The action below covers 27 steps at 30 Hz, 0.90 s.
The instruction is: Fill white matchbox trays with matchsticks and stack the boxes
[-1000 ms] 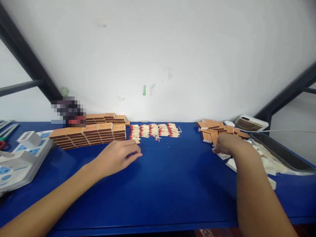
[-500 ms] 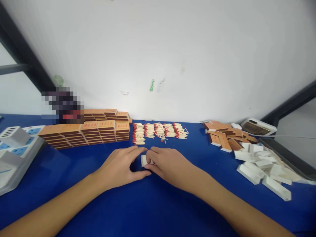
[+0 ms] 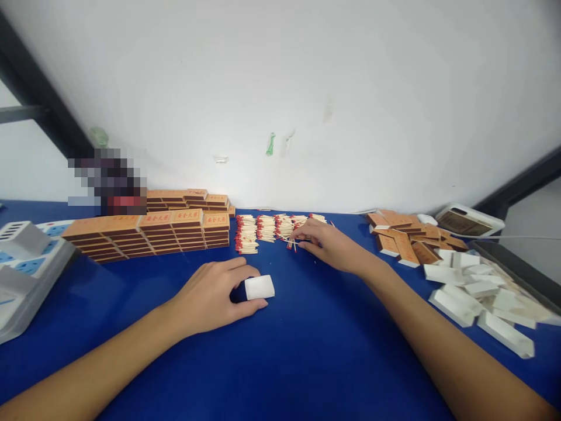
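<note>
My left hand [image 3: 223,292] rests on the blue table, curled around a small white matchbox tray [image 3: 260,287]. Its thumb lies along the near side of the tray and its fingers along the far side. Over the front of the match piles is my right hand [image 3: 326,242], palm down. Its thumb and index finger pinch at a few loose matches [image 3: 291,242] with red heads. Rows of matches [image 3: 246,234] lie side by side against the wall; my right hand partly covers the rows on the right.
Stacked orange matchboxes [image 3: 170,234] stand at the left, beside a power strip [image 3: 52,275] with plugs. Loose matchbox sleeves [image 3: 401,237] lie at the right, near a heap of white trays [image 3: 477,286], a white device [image 3: 471,219] and a dark tray [image 3: 517,269].
My right hand has left the white tray and moved forward and right to the loose matches. My left hand stays around the tray, which is now more fully visible.
</note>
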{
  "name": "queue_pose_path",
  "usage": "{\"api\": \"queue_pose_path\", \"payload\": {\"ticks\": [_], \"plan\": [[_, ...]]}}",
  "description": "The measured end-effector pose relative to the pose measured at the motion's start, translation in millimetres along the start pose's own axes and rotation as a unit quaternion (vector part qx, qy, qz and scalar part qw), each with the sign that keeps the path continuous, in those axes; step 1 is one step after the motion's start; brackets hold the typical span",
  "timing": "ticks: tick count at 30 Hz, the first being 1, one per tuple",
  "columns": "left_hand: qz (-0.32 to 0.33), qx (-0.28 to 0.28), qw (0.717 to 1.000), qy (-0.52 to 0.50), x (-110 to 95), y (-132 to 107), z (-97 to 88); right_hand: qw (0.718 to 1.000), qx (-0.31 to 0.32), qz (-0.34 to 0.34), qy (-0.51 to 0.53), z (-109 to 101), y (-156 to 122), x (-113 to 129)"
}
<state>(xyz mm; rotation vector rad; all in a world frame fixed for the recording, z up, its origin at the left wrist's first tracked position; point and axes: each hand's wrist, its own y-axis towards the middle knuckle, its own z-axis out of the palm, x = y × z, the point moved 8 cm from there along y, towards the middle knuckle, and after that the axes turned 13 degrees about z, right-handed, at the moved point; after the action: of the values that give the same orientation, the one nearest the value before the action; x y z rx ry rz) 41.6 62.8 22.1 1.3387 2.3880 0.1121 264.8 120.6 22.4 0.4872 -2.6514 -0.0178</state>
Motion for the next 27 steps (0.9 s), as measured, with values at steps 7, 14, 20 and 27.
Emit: {"api": "queue_pose_path", "payload": {"ticks": [7,14,20,27], "plan": [[-0.001,0.004,1.000,-0.002,1,1,1.9,1.000,0.009,0.018,0.000,7,4,7],[-0.015,0.023,1.000,-0.001,-1,1,1.5,0.999,0.014,0.022,0.019,13,3,13],[-0.020,0.032,0.999,-0.002,-1,0,-2.2,0.999,0.004,0.029,0.022,10,-1,12],[-0.027,0.052,0.998,-0.008,-1,0,-10.6,0.998,0.018,0.052,0.036,14,-3,15]]}}
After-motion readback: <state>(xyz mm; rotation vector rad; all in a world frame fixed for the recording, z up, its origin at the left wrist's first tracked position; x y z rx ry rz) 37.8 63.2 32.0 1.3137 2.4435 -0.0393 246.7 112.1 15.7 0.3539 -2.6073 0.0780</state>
